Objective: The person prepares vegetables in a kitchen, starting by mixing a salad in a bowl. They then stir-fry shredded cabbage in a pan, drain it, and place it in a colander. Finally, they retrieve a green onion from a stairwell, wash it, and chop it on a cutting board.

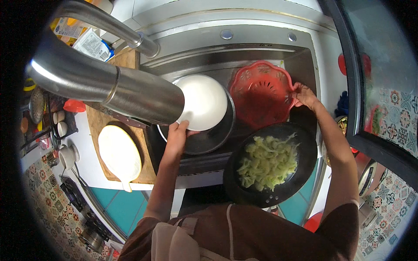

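My left hand [176, 135] is closed on the near rim of a white bowl [203, 101]. The faucet's thick steel end covers part of the bowl's left side. Beneath the bowl, a wide dark round vessel with a pale rim [232, 119] stands in the sink. To the right, my right hand [305, 95] has its fingers wrapped round the edge of a red scalloped plastic colander [264, 89]. Nothing can be made out inside the colander. Nearest my body, a black pan [235, 170] holds chopped pale-green leafy vegetable [269, 162]; its handle is mostly hidden.
A steel faucet [143, 93] arches across from the left. Left of the sink [191, 167], a wooden board [102, 150] carries a white oval board [119, 152] with a short handle. Packages [93, 43] stand behind it. A dark-framed window [355, 87] juts in on the right.
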`<move>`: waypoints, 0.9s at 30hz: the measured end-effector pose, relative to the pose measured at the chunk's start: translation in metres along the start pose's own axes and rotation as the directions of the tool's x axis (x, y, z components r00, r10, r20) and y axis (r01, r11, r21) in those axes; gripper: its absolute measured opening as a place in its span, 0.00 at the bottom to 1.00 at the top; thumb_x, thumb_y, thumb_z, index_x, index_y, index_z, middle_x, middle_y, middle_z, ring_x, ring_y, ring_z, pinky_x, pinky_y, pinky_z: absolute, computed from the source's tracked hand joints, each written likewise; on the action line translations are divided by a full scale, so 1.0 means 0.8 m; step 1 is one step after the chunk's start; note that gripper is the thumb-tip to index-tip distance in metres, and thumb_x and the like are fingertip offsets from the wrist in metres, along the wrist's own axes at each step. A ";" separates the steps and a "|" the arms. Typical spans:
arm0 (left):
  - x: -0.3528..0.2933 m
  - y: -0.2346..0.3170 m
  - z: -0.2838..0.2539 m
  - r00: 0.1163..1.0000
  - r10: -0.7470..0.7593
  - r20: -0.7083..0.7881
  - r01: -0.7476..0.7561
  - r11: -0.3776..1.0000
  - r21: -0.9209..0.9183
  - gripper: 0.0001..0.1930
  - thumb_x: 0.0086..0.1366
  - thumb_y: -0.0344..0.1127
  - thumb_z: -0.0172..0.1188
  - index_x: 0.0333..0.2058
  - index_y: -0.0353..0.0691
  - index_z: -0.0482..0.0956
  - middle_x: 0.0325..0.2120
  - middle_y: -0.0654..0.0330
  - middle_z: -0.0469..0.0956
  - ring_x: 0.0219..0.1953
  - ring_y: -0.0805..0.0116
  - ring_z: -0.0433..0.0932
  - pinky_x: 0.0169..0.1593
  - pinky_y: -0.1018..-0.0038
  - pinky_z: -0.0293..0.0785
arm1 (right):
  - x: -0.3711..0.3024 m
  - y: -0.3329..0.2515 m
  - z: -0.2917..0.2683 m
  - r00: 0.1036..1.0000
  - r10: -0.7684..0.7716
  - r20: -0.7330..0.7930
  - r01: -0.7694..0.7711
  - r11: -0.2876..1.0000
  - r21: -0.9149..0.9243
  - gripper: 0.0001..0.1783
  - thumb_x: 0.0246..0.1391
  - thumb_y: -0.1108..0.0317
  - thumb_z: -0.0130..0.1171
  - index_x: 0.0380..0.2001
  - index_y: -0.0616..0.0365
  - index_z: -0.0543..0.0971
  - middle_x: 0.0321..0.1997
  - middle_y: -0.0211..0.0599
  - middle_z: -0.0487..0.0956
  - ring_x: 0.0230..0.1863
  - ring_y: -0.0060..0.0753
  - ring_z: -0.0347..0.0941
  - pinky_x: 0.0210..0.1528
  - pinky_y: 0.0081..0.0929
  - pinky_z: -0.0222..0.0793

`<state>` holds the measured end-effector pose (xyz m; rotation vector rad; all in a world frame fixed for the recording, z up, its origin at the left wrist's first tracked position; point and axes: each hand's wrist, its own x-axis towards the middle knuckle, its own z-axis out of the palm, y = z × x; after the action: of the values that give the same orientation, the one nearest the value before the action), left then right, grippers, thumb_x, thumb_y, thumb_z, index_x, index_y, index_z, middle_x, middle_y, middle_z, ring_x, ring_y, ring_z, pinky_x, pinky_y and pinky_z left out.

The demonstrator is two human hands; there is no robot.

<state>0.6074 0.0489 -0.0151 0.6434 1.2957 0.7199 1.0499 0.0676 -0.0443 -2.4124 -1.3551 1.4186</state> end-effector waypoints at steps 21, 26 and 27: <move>0.188 -0.043 0.203 0.713 -0.456 0.533 0.202 0.861 0.466 0.25 0.51 0.34 0.55 0.50 0.42 0.66 0.41 0.55 0.74 0.39 0.62 0.76 0.36 0.62 0.77 | -0.199 -0.074 -0.043 0.609 -0.265 -0.748 0.043 0.952 -0.302 0.13 0.41 0.73 0.55 0.33 0.57 0.65 0.30 0.47 0.74 0.32 0.53 0.71 0.32 0.41 0.66; 0.232 -0.115 0.229 0.671 -0.518 0.531 0.137 0.790 0.598 0.23 0.51 0.44 0.59 0.47 0.48 0.71 0.39 0.63 0.77 0.38 0.66 0.77 0.35 0.67 0.76 | -0.159 -0.045 -0.034 0.730 -0.147 -0.667 0.008 0.978 -0.206 0.15 0.42 0.72 0.57 0.33 0.57 0.65 0.25 0.48 0.75 0.31 0.54 0.73 0.34 0.41 0.67; 0.237 -0.120 0.229 0.676 -0.518 0.525 0.158 0.797 0.584 0.22 0.51 0.44 0.59 0.46 0.49 0.72 0.38 0.63 0.78 0.37 0.66 0.78 0.35 0.67 0.76 | -0.154 -0.037 -0.037 0.737 -0.149 -0.659 0.008 0.977 -0.212 0.15 0.42 0.71 0.58 0.33 0.57 0.65 0.26 0.48 0.75 0.31 0.53 0.73 0.34 0.41 0.67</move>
<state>0.8218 0.1317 -0.1762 0.9251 0.8626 -0.2124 1.0264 0.0116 0.0709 -2.5381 -1.3941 0.2931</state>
